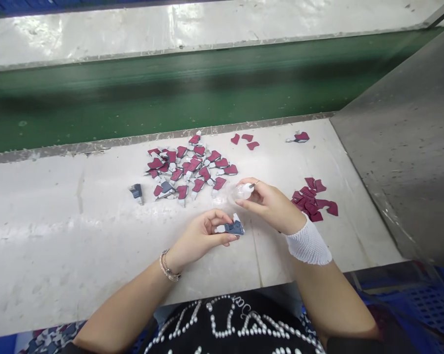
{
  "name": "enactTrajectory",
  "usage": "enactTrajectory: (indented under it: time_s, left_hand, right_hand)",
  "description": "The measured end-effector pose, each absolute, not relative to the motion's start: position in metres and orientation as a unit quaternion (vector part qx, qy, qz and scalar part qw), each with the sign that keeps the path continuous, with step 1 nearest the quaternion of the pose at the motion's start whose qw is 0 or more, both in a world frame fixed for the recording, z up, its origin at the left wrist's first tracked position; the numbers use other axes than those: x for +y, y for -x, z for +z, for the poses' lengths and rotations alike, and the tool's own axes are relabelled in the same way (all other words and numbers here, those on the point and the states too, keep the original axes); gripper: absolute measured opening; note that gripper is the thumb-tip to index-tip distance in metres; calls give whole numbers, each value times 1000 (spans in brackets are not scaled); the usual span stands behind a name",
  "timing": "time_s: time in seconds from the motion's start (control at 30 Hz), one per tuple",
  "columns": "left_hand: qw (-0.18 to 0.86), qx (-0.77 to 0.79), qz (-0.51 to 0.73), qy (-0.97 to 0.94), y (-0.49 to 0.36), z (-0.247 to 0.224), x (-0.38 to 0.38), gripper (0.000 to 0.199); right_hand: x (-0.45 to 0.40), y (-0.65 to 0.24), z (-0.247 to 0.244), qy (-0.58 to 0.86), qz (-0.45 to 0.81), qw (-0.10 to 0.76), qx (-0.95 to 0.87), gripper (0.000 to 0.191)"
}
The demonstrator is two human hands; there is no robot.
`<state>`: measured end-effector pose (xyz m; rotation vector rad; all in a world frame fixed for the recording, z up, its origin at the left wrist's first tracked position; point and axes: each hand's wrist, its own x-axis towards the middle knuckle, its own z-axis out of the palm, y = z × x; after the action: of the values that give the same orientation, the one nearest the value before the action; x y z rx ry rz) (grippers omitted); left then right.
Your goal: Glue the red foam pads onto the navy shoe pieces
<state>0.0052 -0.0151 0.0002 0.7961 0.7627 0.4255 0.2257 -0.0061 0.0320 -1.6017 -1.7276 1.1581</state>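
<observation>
My left hand (pixel 207 231) pinches a small dark blue and white plastic part (pixel 234 227) between thumb and fingers, above the white table. Just up and to the right, my right hand (pixel 266 199) is closed around a small clear squeeze bottle (pixel 243 191) with a white cap, its tip pointing to the right. Beyond both hands lies a pile of similar parts (pixel 192 164), most with a dark red piece on top. One dark blue part (pixel 136 192) rests apart on the left. Loose dark red pieces (pixel 310 199) are heaped beside my right wrist.
Three dark red pieces (pixel 247 138) and a single red-topped part (pixel 299 137) lie toward the table's far edge. A green belt (pixel 163 91) runs behind the table (pixel 60 246). A metal panel (pixel 406 132) rises on the right. Blue crates (pixel 428 305) stand below.
</observation>
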Motion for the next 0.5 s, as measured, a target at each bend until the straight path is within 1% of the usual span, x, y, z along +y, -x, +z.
enactTrajectory:
  time_s: [0.07, 0.13, 0.2, 0.27, 0.33, 0.43, 0.5]
  left_hand:
    - [821, 367, 202, -387, -5, 0, -15, 36]
    - [814, 371, 203, -397, -5, -2, -16, 35]
    - [810, 372, 204, -404, -4, -3, -16, 36]
    - [809, 367, 205, -412, -3, -4, -17, 35]
    - [807, 362, 203, -420, -2, -4, -18, 35]
    - [798, 367, 200, -433, -1, -5, -19, 36]
    - [794, 370, 201, -438, -1, -6, -18, 36]
  right_hand:
    - [-7, -226, 30, 591, 418, 240, -647, 32]
    - [-10, -237, 30, 603, 402, 222, -652, 42]
    - [-13, -262, 32, 647, 366, 207, -636, 47]
    - [-15, -297, 35, 720, 307, 191, -592, 45]
    - [-15, -333, 36, 793, 251, 153, -533, 42]
    - [-12, -368, 32, 849, 232, 75, -469, 36]
    - [-9, -376, 29, 859, 239, 41, -451, 29]
